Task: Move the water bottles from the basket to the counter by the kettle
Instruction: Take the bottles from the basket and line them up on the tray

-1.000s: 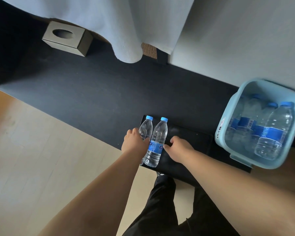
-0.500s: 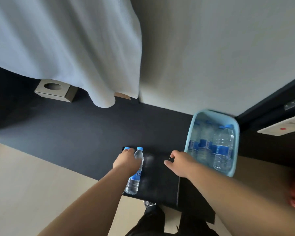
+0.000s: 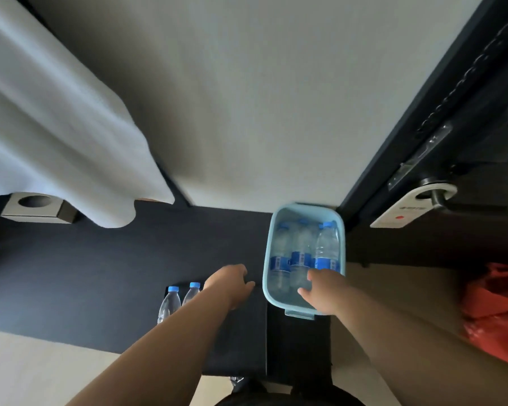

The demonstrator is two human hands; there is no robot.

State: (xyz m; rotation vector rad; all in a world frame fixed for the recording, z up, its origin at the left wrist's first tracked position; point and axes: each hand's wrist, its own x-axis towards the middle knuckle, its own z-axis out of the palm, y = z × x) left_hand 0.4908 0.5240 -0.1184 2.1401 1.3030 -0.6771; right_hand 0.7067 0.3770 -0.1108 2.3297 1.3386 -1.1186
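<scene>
Three water bottles (image 3: 301, 253) are held in the basket (image 3: 291, 215); over its near end the right hand (image 3: 324, 291) is spread wide, nothing gripped. The left hand (image 3: 230, 284), loosely curled and empty, is seen at the basket's 9 o'clock, two bottles (image 3: 168, 303) beyond it partly hidden by the forearm (image 3: 173, 332). A red bag (image 3: 499, 312) is set at 3 o'clock, a tissue box (image 3: 38, 208) at 10

The left hand (image 3: 232, 284) has let go of the 2 standing bottles (image 3: 170, 303) and moved right. It is now apart from them above the dark surface (image 3: 100, 273), holding nothing. The right hand (image 3: 324, 293) has left the surface and reached into the blue basket (image 3: 266, 276), its fingers (image 3: 313, 276) spread over the stored bottles (image 3: 301, 253).
</scene>
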